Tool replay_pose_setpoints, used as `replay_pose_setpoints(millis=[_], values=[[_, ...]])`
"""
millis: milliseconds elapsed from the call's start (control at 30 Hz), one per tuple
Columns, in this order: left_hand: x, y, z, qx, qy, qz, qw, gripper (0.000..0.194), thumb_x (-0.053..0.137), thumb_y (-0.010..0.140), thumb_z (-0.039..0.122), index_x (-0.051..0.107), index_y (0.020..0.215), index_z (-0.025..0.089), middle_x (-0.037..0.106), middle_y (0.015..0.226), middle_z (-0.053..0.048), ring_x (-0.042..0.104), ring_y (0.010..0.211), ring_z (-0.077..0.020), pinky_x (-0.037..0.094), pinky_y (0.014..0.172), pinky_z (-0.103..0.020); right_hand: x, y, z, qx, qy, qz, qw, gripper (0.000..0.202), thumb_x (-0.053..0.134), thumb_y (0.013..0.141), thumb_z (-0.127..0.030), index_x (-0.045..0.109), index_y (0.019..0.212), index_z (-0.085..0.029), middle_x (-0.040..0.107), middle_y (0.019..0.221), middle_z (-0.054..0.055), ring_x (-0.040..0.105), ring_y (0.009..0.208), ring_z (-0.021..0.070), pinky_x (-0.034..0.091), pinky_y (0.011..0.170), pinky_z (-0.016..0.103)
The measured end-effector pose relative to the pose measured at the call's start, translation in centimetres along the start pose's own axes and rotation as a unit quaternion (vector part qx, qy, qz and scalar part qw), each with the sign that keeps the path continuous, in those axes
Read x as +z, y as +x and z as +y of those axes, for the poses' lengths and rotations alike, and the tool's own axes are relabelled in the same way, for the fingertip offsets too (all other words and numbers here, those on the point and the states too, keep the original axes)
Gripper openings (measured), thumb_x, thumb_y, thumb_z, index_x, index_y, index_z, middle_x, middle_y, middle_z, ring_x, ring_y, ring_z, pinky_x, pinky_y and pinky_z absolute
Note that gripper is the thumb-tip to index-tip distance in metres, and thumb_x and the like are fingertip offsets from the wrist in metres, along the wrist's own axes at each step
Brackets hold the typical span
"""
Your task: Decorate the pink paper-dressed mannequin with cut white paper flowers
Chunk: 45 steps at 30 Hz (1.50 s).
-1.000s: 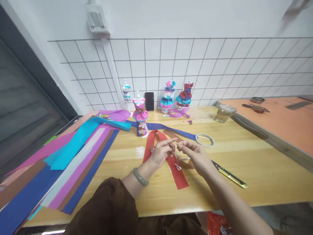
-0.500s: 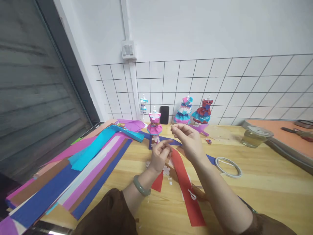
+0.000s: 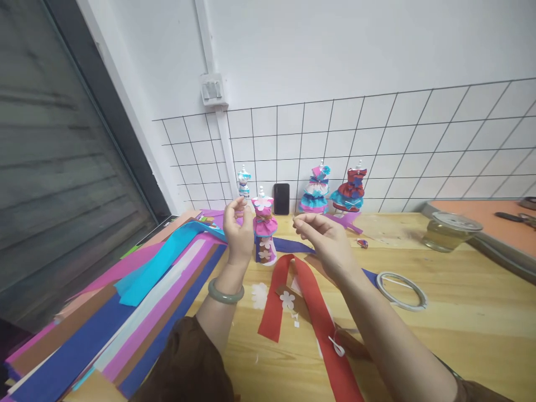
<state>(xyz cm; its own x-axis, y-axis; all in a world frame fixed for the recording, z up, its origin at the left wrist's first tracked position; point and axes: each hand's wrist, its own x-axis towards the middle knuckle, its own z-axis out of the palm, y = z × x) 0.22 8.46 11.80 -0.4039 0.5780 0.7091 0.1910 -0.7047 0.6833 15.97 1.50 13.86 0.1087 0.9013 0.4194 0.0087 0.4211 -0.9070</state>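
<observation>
My left hand (image 3: 238,231) is raised just left of the pink dress form (image 3: 264,215), fingers curled; what it holds, if anything, is too small to make out. To the right of the form, my right hand (image 3: 324,240) is pinched, and anything between its fingertips is too small to name. Below the hands a red strip (image 3: 316,301) lies folded over on the wooden table. A white paper flower (image 3: 287,300) rests between its two arms. A thin white loop (image 3: 336,346) lies on the strip's right arm.
Coloured strips (image 3: 167,290) cover the left side. Three more dressed forms, including a red one (image 3: 355,187), and a phone (image 3: 282,199) stand at the back. On the right are a tape roll (image 3: 402,290), a glass jar (image 3: 452,231) and an orange mat (image 3: 502,223).
My left hand has moved up and to the left, beside the pink form, uncovering the red strip's fold and the white flower. My right hand remains pinched at nearly the same place.
</observation>
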Motion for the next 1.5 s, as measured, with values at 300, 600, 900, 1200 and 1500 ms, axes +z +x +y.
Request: replay_pose_setpoints(millis=[300, 600, 900, 1200, 1500], values=[[-0.3, 0.6, -0.3, 0.077, 0.085, -0.13, 0.985, 0.04, 0.039, 0.08, 0.01, 0.051, 0.116, 0.02, 0.051, 0.121, -0.007, 0.043, 0.116, -0.0182, 0.034, 0.097, -0.033, 0.2, 0.2, 0.2, 0.019, -0.006, -0.015, 1.0, 0.024, 0.064, 0.07, -0.04, 0.063, 0.075, -0.017, 0.061, 0.07, 0.001, 0.053, 0.064, 0.0119, 0.043, 0.062, 0.026], [0.3, 2.4, -0.3, 0.156, 0.183, -0.227, 0.944, 0.036, 0.037, 0.088, 0.024, 0.051, 0.121, 0.024, 0.043, 0.133, -0.005, 0.026, 0.13, -0.0198, 0.02, 0.109, -0.04, 0.5, 0.2, 0.6, 0.037, 0.009, -0.061, 0.997, 0.02, 0.064, 0.071, -0.035, 0.063, 0.075, -0.016, 0.064, 0.071, 0.002, 0.056, 0.067, 0.0122, 0.045, 0.066, 0.026], [0.4, 3.0, -0.5, 0.043, 0.0, -0.238, 0.97, 0.034, 0.041, 0.087, 0.038, 0.062, 0.107, 0.02, 0.057, 0.118, -0.007, 0.043, 0.12, -0.0196, 0.029, 0.104, -0.037, 0.3, 0.5, 1.0, 0.037, 0.001, -0.046, 0.998, 0.02, 0.065, 0.07, -0.036, 0.064, 0.074, -0.016, 0.064, 0.07, 0.001, 0.056, 0.065, 0.0118, 0.044, 0.063, 0.026], [-1.8, 4.1, 1.7, -0.112, -0.21, -0.19, 0.952, 0.039, 0.041, 0.085, 0.045, 0.067, 0.095, 0.017, 0.065, 0.103, -0.008, 0.054, 0.107, -0.0208, 0.043, 0.091, -0.034, 0.4, 0.3, 1.6, 0.04, -0.005, -0.048, 0.998, 0.023, 0.066, 0.069, -0.037, 0.064, 0.077, -0.016, 0.065, 0.073, 0.002, 0.057, 0.069, 0.0136, 0.045, 0.064, 0.026], [-3.0, 3.9, 4.1, -0.136, -0.195, -0.232, 0.943, 0.043, 0.038, 0.085, 0.049, 0.066, 0.098, 0.019, 0.061, 0.113, -0.008, 0.051, 0.112, -0.0222, 0.042, 0.093, -0.036, 0.8, -0.6, 0.4, 0.08, -0.019, -0.129, 0.988, 0.021, 0.066, 0.07, -0.037, 0.065, 0.076, -0.017, 0.067, 0.075, 0.003, 0.059, 0.067, 0.013, 0.046, 0.064, 0.027]])
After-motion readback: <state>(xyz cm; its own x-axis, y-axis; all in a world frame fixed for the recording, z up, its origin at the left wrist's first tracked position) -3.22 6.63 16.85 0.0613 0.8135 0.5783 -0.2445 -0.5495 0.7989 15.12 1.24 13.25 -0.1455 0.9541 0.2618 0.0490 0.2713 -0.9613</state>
